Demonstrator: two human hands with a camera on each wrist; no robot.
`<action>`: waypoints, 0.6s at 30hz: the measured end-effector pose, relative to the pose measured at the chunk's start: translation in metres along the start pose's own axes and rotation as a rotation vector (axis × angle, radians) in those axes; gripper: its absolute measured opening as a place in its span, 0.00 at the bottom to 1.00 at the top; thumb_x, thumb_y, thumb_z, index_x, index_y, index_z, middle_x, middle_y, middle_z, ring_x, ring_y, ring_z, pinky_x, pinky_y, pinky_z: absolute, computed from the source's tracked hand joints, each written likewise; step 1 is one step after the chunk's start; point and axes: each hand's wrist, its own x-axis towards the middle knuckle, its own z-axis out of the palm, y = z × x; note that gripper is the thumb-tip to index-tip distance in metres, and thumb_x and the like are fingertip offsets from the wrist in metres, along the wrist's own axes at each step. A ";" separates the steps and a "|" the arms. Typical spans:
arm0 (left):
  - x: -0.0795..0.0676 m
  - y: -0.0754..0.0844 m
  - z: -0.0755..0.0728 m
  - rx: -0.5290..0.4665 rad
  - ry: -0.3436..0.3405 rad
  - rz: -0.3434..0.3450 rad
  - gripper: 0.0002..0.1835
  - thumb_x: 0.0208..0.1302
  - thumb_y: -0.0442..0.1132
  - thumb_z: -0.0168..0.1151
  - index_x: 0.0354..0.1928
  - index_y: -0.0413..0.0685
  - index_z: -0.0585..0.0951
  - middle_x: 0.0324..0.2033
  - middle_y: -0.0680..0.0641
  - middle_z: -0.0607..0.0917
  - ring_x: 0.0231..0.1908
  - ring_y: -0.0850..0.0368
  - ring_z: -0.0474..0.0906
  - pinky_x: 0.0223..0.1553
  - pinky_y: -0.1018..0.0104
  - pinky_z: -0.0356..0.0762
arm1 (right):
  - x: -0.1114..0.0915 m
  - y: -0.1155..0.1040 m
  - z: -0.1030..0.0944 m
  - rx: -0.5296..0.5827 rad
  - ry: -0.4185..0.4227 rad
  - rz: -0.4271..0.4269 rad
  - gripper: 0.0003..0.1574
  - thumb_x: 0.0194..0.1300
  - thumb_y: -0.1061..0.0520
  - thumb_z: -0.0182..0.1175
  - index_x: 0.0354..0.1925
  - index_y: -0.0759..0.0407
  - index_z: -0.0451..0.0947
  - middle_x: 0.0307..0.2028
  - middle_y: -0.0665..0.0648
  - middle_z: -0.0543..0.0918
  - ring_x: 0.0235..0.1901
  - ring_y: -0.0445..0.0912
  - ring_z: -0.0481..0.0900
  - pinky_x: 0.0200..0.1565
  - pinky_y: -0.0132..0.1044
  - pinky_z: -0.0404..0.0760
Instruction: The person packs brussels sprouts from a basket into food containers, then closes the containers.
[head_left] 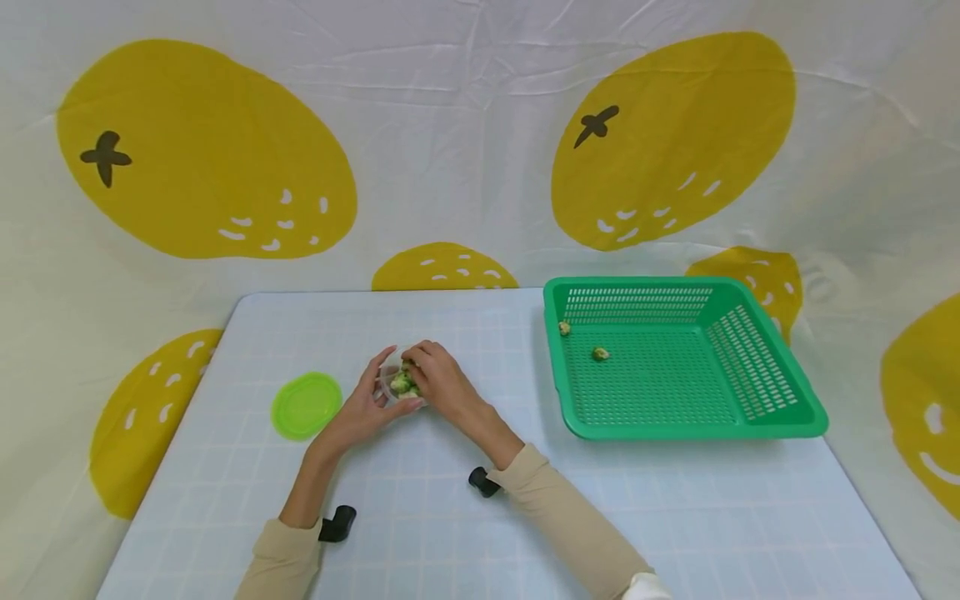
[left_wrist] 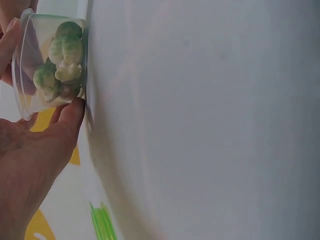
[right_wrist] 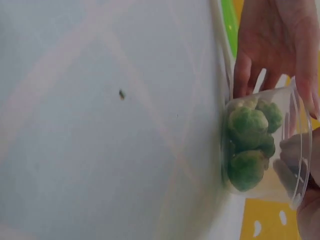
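Note:
A clear plastic tub (head_left: 390, 364) stands on the table with several Brussels sprouts (head_left: 401, 383) inside. My left hand (head_left: 363, 415) holds the tub from the left, thumb on the near side and fingers around the far side. From the right, my right hand (head_left: 447, 385) reaches over the rim, its fingertips inside among the sprouts. Through the tub wall in the right wrist view, those bent fingers (right_wrist: 289, 167) show just above the sprouts (right_wrist: 247, 125); whether they pinch one is unclear. Left of the tub lies a bright green round lid (head_left: 306, 406).
A green plastic basket (head_left: 693, 431) stands at the right of the table, with one Brussels sprout (head_left: 601, 354) on its floor and another sprout (head_left: 565, 328) by its left wall. A small green scrap (right_wrist: 122, 94) lies on the checked tablecloth.

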 end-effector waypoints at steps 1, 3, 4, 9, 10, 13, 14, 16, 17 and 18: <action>0.000 0.000 0.000 -0.005 -0.004 0.002 0.54 0.68 0.44 0.71 0.83 0.60 0.43 0.76 0.34 0.54 0.76 0.38 0.54 0.73 0.41 0.59 | 0.000 0.000 -0.001 0.026 0.004 -0.008 0.10 0.70 0.70 0.63 0.49 0.69 0.83 0.45 0.61 0.84 0.46 0.52 0.81 0.49 0.39 0.83; -0.001 0.000 0.000 -0.009 -0.007 0.008 0.54 0.68 0.44 0.71 0.83 0.60 0.43 0.76 0.34 0.54 0.76 0.37 0.55 0.73 0.41 0.59 | -0.001 0.001 -0.003 0.064 0.010 -0.022 0.10 0.69 0.70 0.63 0.49 0.69 0.83 0.45 0.61 0.84 0.46 0.52 0.81 0.49 0.39 0.83; -0.001 0.000 0.000 -0.012 -0.008 0.009 0.54 0.68 0.44 0.71 0.83 0.60 0.43 0.76 0.34 0.54 0.76 0.37 0.55 0.73 0.41 0.60 | -0.002 0.001 -0.004 0.073 0.013 -0.025 0.10 0.69 0.70 0.63 0.49 0.69 0.83 0.46 0.61 0.84 0.46 0.52 0.81 0.49 0.38 0.83; 0.000 0.001 -0.001 -0.008 -0.009 0.016 0.54 0.68 0.45 0.72 0.83 0.59 0.43 0.76 0.34 0.54 0.75 0.38 0.56 0.72 0.39 0.61 | -0.004 0.000 -0.007 0.109 -0.006 -0.002 0.11 0.71 0.69 0.63 0.50 0.69 0.83 0.47 0.61 0.84 0.48 0.51 0.81 0.51 0.36 0.83; 0.000 0.001 -0.001 -0.007 -0.009 0.015 0.54 0.67 0.45 0.72 0.83 0.59 0.43 0.76 0.34 0.54 0.75 0.38 0.56 0.72 0.39 0.61 | -0.004 0.000 -0.008 0.114 -0.013 0.008 0.11 0.71 0.69 0.63 0.51 0.69 0.83 0.48 0.61 0.84 0.49 0.51 0.81 0.51 0.36 0.83; 0.001 0.000 -0.001 -0.002 -0.008 0.008 0.55 0.67 0.46 0.72 0.83 0.60 0.43 0.76 0.34 0.55 0.75 0.38 0.57 0.71 0.39 0.62 | -0.005 0.000 -0.010 0.139 -0.026 0.034 0.11 0.71 0.69 0.62 0.51 0.68 0.83 0.48 0.61 0.84 0.49 0.52 0.81 0.51 0.36 0.83; 0.001 -0.001 -0.001 -0.003 -0.009 0.006 0.55 0.67 0.46 0.72 0.83 0.60 0.43 0.76 0.35 0.55 0.75 0.38 0.57 0.71 0.39 0.62 | -0.006 0.000 -0.011 0.149 -0.027 0.039 0.11 0.71 0.69 0.62 0.51 0.68 0.83 0.48 0.61 0.84 0.50 0.52 0.82 0.51 0.37 0.83; 0.001 -0.002 -0.001 -0.009 -0.009 0.003 0.55 0.67 0.46 0.72 0.83 0.60 0.43 0.76 0.35 0.55 0.74 0.37 0.57 0.71 0.39 0.63 | -0.007 0.001 -0.013 0.166 -0.026 0.047 0.11 0.71 0.69 0.62 0.51 0.68 0.83 0.49 0.62 0.84 0.50 0.54 0.82 0.50 0.39 0.83; 0.001 -0.002 -0.001 -0.010 -0.010 0.003 0.55 0.67 0.46 0.72 0.83 0.60 0.43 0.75 0.35 0.56 0.74 0.37 0.58 0.71 0.40 0.63 | -0.008 0.001 -0.015 0.176 -0.024 0.049 0.12 0.71 0.69 0.62 0.51 0.68 0.83 0.49 0.62 0.84 0.50 0.54 0.82 0.50 0.41 0.83; 0.001 -0.002 0.000 -0.008 -0.009 0.004 0.55 0.67 0.46 0.72 0.83 0.61 0.43 0.75 0.35 0.56 0.74 0.37 0.58 0.71 0.40 0.63 | -0.008 0.001 -0.016 0.189 -0.023 0.049 0.12 0.71 0.70 0.61 0.51 0.69 0.83 0.49 0.63 0.84 0.50 0.55 0.82 0.50 0.42 0.84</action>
